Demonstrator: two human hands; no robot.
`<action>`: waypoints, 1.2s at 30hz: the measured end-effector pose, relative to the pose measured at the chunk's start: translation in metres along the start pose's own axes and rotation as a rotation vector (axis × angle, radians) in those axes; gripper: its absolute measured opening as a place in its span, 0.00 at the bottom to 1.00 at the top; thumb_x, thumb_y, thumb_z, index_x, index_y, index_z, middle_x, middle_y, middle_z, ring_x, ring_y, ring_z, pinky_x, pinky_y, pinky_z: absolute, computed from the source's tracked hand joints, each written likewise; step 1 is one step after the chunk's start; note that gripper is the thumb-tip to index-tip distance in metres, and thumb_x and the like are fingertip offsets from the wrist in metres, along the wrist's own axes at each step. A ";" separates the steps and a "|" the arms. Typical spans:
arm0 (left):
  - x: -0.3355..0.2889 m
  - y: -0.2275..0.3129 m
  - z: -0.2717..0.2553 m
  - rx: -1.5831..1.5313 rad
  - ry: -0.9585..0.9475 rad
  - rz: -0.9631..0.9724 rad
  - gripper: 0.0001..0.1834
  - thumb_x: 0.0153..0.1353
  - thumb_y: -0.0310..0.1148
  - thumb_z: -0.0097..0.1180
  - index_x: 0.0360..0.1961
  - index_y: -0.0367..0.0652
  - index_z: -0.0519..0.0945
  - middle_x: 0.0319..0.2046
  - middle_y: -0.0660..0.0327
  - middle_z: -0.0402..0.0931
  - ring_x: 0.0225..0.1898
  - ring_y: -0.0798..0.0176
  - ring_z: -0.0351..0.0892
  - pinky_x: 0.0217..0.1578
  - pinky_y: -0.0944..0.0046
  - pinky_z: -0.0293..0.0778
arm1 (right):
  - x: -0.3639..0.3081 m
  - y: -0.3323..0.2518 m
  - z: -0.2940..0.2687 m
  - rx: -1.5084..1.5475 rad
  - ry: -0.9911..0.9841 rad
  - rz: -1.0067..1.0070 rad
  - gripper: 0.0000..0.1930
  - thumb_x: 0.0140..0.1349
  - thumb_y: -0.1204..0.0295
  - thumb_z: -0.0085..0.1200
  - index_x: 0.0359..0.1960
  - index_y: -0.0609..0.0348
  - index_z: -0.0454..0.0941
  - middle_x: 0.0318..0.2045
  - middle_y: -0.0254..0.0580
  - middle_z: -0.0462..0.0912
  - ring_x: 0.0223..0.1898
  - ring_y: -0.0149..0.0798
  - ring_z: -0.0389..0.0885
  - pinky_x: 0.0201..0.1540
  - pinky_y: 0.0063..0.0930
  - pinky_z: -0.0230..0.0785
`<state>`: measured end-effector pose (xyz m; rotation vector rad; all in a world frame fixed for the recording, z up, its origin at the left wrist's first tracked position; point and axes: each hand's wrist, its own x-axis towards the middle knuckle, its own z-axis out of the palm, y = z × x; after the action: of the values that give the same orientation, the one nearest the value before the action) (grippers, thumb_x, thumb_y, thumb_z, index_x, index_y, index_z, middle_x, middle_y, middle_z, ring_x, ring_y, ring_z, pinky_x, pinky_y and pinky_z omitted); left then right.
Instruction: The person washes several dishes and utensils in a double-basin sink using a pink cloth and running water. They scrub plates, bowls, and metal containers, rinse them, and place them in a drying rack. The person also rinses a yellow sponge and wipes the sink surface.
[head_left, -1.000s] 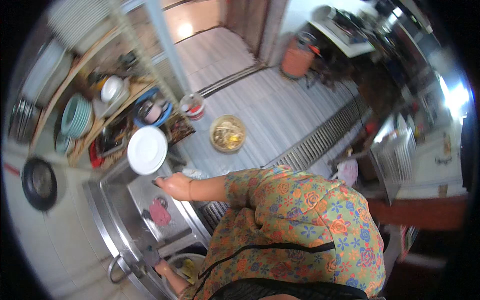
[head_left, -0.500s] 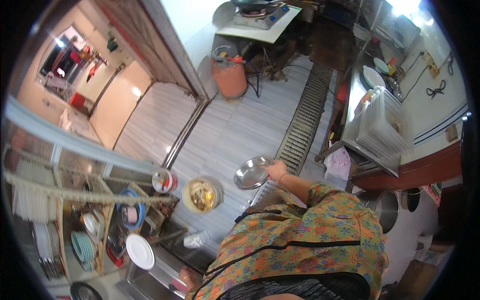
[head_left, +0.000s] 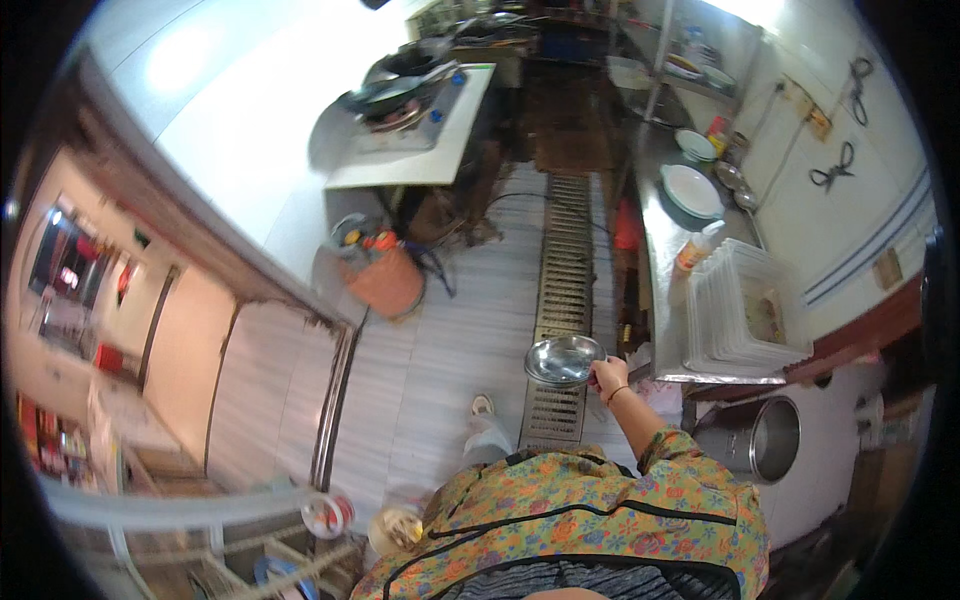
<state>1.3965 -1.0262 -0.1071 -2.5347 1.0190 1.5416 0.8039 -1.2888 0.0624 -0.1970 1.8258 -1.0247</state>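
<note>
Right hand: we find the right hand [head_left: 608,377] closed on the metal bowl [head_left: 562,362], fingers pinching the rim at its right side.
Left hand: outside the view; we cannot tell its grip.
Bowl position: we see it held in the air above the slotted floor grate [head_left: 565,262], its shiny inside showing.
Counter: to the right of the bowl we note a steel counter [head_left: 668,340] bearing stacked clear plastic containers [head_left: 735,312], a bottle [head_left: 694,250] just beside them and a white dish [head_left: 692,188] farther back.
Below counter end: we record a large steel pot [head_left: 735,440].
Left of grate: we record an orange gas cylinder [head_left: 382,280] standing on the floor [head_left: 430,350].
</note>
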 end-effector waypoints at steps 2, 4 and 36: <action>0.056 0.064 -0.029 -0.023 -0.061 0.021 0.08 0.61 0.34 0.52 0.29 0.42 0.77 0.23 0.60 0.76 0.27 0.56 0.79 0.25 0.57 0.74 | 0.027 -0.023 -0.006 0.092 0.096 -0.005 0.02 0.53 0.82 0.52 0.27 0.64 0.71 0.18 0.42 0.72 0.15 0.36 0.72 0.12 0.30 0.53; 0.106 0.126 -0.059 -0.099 -0.138 -0.006 0.08 0.61 0.34 0.52 0.29 0.42 0.77 0.23 0.60 0.76 0.27 0.55 0.79 0.25 0.57 0.74 | 0.046 -0.048 -0.008 0.167 0.200 -0.032 0.03 0.51 0.82 0.52 0.27 0.64 0.73 0.19 0.41 0.73 0.13 0.36 0.72 0.11 0.29 0.55; 0.379 0.982 0.009 -0.431 -0.308 -0.106 0.06 0.64 0.31 0.52 0.40 0.41 0.75 0.32 0.55 0.78 0.31 0.56 0.80 0.27 0.59 0.76 | 0.584 -0.624 0.143 -0.257 0.100 -0.724 0.16 0.50 0.73 0.57 0.41 0.68 0.79 0.36 0.55 0.83 0.34 0.54 0.83 0.35 0.43 0.75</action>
<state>0.9872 -1.9957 -0.1035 -2.4134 0.5544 2.2270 0.4470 -2.0776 0.0922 -1.0358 2.0186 -1.2887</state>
